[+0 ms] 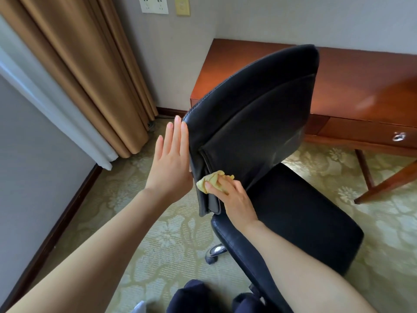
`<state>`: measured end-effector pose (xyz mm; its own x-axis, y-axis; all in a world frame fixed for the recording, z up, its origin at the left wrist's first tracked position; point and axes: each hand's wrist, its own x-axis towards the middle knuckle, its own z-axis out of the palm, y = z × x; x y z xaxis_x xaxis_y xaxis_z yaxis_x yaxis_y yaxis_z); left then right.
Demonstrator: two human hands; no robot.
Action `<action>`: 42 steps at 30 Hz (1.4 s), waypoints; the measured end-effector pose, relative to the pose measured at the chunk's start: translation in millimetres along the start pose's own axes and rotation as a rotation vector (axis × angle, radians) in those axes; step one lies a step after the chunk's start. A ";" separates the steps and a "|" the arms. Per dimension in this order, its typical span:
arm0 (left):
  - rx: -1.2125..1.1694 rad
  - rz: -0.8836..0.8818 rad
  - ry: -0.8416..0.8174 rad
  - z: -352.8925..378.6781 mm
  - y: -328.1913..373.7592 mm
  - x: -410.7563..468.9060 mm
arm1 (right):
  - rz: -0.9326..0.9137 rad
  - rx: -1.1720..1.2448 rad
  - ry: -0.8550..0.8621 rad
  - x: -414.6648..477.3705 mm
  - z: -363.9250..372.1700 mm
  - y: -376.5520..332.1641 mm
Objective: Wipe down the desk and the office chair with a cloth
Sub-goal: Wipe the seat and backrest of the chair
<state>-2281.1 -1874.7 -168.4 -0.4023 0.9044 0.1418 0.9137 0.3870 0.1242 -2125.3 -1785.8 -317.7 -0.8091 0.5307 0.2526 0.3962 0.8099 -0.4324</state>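
Note:
A black leather office chair (255, 114) stands in front of me, its backrest turned sideways and its seat (300, 224) to the lower right. My left hand (170, 161) lies flat with straight fingers against the backrest's left edge. My right hand (232, 197) grips a crumpled yellow cloth (211, 180) and presses it on the lower part of the backrest. The reddish wooden desk (361, 86) runs along the wall behind the chair.
Tan curtains (90, 75) hang at the left beside a white window frame (52, 105). A desk drawer with a metal pull (398, 137) is at the right, with a slanted desk leg (388, 184) below. Patterned green carpet (158, 233) covers the floor. A chair caster (213, 253) shows under the seat.

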 end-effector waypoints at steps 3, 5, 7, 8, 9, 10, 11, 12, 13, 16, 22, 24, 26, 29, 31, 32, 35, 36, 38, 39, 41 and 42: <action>0.037 -0.091 0.021 3.5 9.3 2.6 | -0.047 -0.059 -0.142 -0.7 -8.6 11.5; 0.067 -0.148 0.053 4.6 22.4 2.7 | -0.056 -0.024 -0.292 -2.7 -21.3 22.5; 0.063 -0.152 0.080 9.9 40.5 -2.3 | -0.016 0.061 -0.372 -10.0 -39.4 35.9; 0.071 -0.147 0.080 14.8 51.8 -6.2 | 0.038 0.144 -0.392 -15.3 -49.6 44.2; 0.077 -0.149 0.055 20.4 62.9 -11.8 | 0.121 0.278 -0.377 -20.3 -61.3 49.4; 0.090 -0.157 0.006 27.1 76.2 -17.7 | 0.203 0.432 -0.356 -27.1 -73.1 54.8; 0.112 -0.170 -0.045 33.7 89.0 -23.0 | 0.270 0.561 -0.324 -33.0 -85.4 60.8; 0.140 -0.180 -0.095 40.4 96.6 -27.7 | 0.303 0.614 -0.287 -36.0 -93.1 64.3; 0.160 -0.192 -0.142 45.0 103.3 -31.2 | 0.322 0.610 -0.256 -37.6 -100.4 67.2; 0.202 -0.203 -0.201 51.6 113.3 -32.6 | 0.519 0.698 -0.073 -30.2 -111.3 82.5; 0.356 -0.028 -0.174 54.7 95.5 -23.1 | 0.994 0.895 0.233 -0.8 -100.6 106.8; 0.371 0.052 -0.127 59.2 87.9 -21.4 | 1.052 0.872 0.309 11.7 -95.2 113.1; 0.366 0.114 -0.088 64.0 79.1 -19.9 | 1.103 0.846 0.390 29.0 -87.9 118.1; 0.370 0.181 -0.026 74.4 62.0 -15.4 | 1.150 0.820 0.490 56.7 -68.8 117.4; 0.383 0.207 -0.002 79.3 54.0 -11.8 | 1.164 0.844 0.522 68.4 -50.5 104.0; 0.394 0.207 0.001 81.3 51.2 -10.9 | 1.165 0.870 0.534 70.1 -40.1 93.9; 0.400 0.211 -0.009 84.7 45.2 -10.7 | 1.167 0.903 0.576 62.3 -10.2 57.7; 0.390 0.218 -0.002 86.0 43.8 -11.0 | 1.163 0.885 0.595 57.7 -3.0 46.0; 0.372 0.223 0.010 87.3 42.9 -11.6 | 1.132 0.794 0.612 48.3 6.8 25.3; 0.368 0.225 0.012 87.3 42.1 -11.7 | 1.103 0.754 0.604 44.1 10.0 16.1; 0.367 0.231 0.025 87.6 37.8 -11.3 | 1.041 0.720 0.534 37.3 14.4 1.0; 0.361 0.231 0.027 88.1 36.0 -11.2 | 1.023 0.704 0.481 33.2 14.3 -3.3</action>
<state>-2238.7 -1855.1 -252.1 -0.1813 0.9717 0.1515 0.9397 0.2166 -0.2646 -2159.7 -1774.4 -320.3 0.0072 0.9715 -0.2370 0.3043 -0.2279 -0.9249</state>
